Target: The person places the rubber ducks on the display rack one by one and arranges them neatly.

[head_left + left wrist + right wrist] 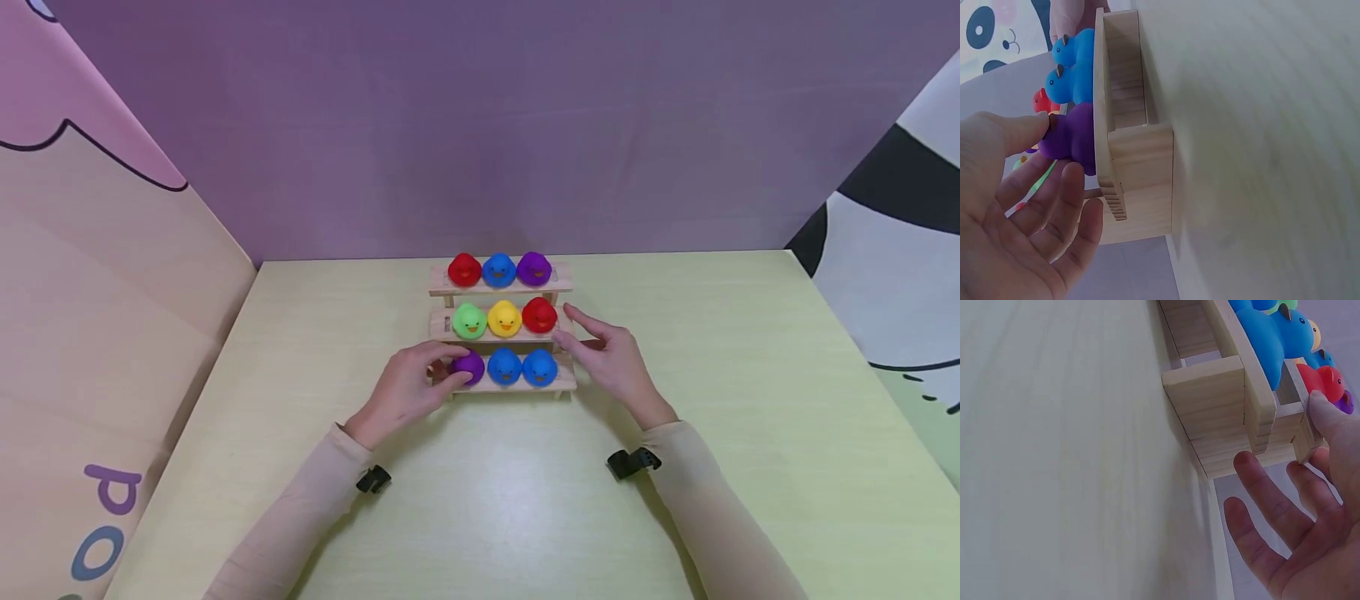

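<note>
A three-tier wooden display rack holds rubber ducks in rows. My left hand pinches the purple duck at the left end of the lowest shelf, thumb on one side and fingers around the other. Two blue ducks sit beside it. In the left wrist view, the purple duck is right at the shelf's top. My right hand holds the right end of the middle shelf between thumb and index finger, close to a red duck. Its other fingers spread loosely beside the rack.
On the middle shelf, a green duck and a yellow duck sit left of the red one. The top shelf carries red, blue and purple ducks. The rack stands near the back of a pale table, before a purple wall.
</note>
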`<state>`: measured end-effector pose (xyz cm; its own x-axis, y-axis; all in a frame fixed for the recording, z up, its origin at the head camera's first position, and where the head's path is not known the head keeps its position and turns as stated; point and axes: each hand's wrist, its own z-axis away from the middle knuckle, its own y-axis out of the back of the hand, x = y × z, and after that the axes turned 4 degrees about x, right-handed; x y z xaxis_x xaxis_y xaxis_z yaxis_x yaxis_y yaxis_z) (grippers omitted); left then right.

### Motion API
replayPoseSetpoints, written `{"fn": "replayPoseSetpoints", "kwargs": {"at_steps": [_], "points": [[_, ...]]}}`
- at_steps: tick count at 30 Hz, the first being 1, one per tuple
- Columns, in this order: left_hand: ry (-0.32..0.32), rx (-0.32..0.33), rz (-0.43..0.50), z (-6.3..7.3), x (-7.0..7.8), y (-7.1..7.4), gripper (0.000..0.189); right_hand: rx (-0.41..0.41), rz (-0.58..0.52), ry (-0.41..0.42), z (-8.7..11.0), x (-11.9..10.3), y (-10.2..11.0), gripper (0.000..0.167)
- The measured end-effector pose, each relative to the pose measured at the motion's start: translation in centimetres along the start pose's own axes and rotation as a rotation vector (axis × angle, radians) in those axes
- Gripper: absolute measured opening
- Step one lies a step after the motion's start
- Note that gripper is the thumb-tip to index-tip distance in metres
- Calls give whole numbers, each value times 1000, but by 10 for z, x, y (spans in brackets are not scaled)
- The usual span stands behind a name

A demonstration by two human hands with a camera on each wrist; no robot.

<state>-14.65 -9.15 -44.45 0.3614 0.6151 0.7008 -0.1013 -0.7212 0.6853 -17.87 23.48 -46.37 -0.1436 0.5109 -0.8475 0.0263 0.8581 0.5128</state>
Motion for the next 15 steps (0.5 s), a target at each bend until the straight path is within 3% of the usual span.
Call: {"fn": "replayPoseSetpoints", "kwargs": {"at_steps": [15], "points": [[17, 15, -12, 6, 2, -3, 36, -13, -18, -15, 2, 5, -3, 61]]}}
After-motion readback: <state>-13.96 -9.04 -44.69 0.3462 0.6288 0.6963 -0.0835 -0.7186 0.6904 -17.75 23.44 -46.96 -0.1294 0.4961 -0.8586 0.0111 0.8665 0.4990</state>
